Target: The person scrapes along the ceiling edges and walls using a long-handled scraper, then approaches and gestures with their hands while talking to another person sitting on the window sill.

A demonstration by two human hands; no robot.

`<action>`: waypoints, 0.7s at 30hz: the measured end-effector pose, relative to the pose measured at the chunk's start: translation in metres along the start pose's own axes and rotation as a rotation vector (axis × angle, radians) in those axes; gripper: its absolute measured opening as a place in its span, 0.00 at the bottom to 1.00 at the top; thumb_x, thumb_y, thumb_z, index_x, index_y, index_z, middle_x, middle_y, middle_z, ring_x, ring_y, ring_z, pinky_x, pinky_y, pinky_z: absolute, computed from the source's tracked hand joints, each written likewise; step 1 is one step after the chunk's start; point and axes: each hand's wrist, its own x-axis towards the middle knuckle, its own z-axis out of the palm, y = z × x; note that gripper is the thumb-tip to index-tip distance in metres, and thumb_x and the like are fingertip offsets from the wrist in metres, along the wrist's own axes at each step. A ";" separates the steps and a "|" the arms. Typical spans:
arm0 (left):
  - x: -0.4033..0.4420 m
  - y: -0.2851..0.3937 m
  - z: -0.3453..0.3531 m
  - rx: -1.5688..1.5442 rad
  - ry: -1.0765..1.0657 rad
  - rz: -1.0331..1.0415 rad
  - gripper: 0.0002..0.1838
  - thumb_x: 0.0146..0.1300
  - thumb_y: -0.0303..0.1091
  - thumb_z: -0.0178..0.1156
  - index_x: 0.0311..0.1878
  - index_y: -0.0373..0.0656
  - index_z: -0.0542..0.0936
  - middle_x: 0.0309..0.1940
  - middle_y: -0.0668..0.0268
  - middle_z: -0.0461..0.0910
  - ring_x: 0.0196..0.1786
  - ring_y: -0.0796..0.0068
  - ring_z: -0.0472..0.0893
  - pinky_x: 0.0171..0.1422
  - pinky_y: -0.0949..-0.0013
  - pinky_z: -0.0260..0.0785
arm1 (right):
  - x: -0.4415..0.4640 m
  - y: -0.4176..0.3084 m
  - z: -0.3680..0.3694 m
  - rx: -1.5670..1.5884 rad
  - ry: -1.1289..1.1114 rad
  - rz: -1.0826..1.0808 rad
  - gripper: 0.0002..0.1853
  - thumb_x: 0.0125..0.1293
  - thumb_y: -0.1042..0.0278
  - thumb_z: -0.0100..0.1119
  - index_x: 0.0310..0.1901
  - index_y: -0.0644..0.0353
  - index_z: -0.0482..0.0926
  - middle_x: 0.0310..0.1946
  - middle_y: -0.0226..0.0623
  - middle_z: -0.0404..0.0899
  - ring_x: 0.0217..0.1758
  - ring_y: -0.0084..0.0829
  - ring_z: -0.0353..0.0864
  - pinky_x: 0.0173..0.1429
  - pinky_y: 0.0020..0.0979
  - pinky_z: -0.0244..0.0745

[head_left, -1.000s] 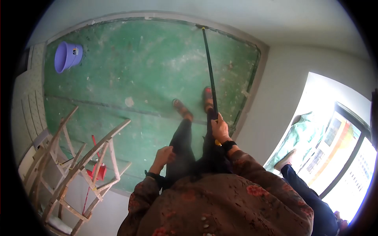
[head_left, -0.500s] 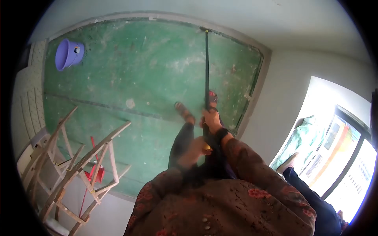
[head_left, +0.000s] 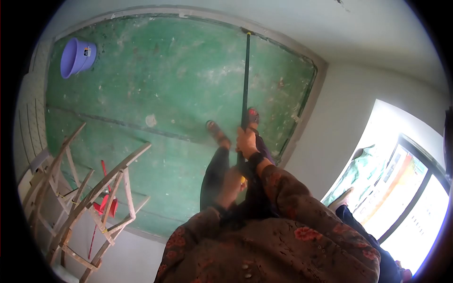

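— When handling the long pole [head_left: 247, 75] over the green floor [head_left: 141, 89], where to grip?
— Forward of the yellow end [head_left: 243, 180], within the closed fingers of the right hand [head_left: 247, 143]; probably light, stiff.
— Left hand [head_left: 230, 184]?
— Beside that end; too blurred to tell.

1. Left of your pole [head_left: 246, 80], broad open green floor [head_left: 155, 85] gives you passage, up to the purple bucket [head_left: 78, 57].
2. The wooden frame [head_left: 86, 202] obstructs your lower left.
3. On your right, the wall [head_left: 325, 137] leaves you a narrower strip; another person's leg [head_left: 357, 231] appears beyond your sleeve [head_left: 302, 203].
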 end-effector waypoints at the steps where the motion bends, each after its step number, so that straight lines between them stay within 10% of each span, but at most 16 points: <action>1: -0.002 0.002 0.001 -0.016 -0.019 -0.018 0.09 0.67 0.39 0.48 0.39 0.44 0.71 0.19 0.70 0.69 0.13 0.81 0.65 0.15 0.78 0.54 | -0.002 -0.005 -0.002 -0.001 0.001 0.000 0.10 0.56 0.63 0.56 0.33 0.62 0.76 0.26 0.49 0.75 0.30 0.44 0.79 0.32 0.39 0.75; 6: 0.007 -0.011 0.004 0.035 -0.009 0.011 0.09 0.68 0.39 0.47 0.39 0.44 0.72 0.19 0.70 0.70 0.13 0.82 0.65 0.15 0.79 0.52 | -0.004 -0.021 -0.010 -0.198 -0.084 -0.060 0.09 0.55 0.66 0.57 0.35 0.61 0.76 0.31 0.50 0.75 0.30 0.44 0.80 0.33 0.36 0.76; 8: 0.028 -0.051 -0.015 0.361 -0.035 0.520 0.09 0.68 0.39 0.46 0.38 0.45 0.71 0.19 0.70 0.70 0.13 0.82 0.65 0.14 0.79 0.50 | -0.012 -0.039 -0.013 -0.216 -0.112 -0.070 0.09 0.54 0.68 0.59 0.35 0.61 0.75 0.30 0.50 0.74 0.30 0.43 0.80 0.33 0.35 0.76; 16: 0.018 -0.028 -0.022 0.307 -0.097 0.335 0.11 0.69 0.42 0.45 0.37 0.45 0.70 0.18 0.69 0.70 0.11 0.82 0.62 0.13 0.79 0.48 | -0.005 -0.028 -0.005 -0.334 -0.160 -0.276 0.11 0.50 0.72 0.62 0.35 0.63 0.72 0.28 0.48 0.73 0.24 0.40 0.79 0.26 0.35 0.75; 18: 0.020 -0.035 -0.022 0.272 -0.112 0.328 0.12 0.69 0.42 0.45 0.37 0.45 0.70 0.18 0.69 0.70 0.10 0.82 0.62 0.13 0.79 0.48 | -0.028 -0.071 -0.023 0.021 -0.229 0.216 0.11 0.50 0.73 0.61 0.34 0.65 0.72 0.28 0.46 0.72 0.21 0.38 0.78 0.25 0.34 0.75; 21: 0.016 -0.031 -0.015 0.203 -0.099 0.248 0.12 0.68 0.43 0.46 0.37 0.45 0.70 0.18 0.69 0.69 0.10 0.82 0.62 0.12 0.79 0.48 | -0.031 -0.065 -0.020 -0.306 -0.127 -0.095 0.09 0.52 0.73 0.59 0.32 0.66 0.72 0.25 0.46 0.71 0.19 0.37 0.78 0.21 0.32 0.74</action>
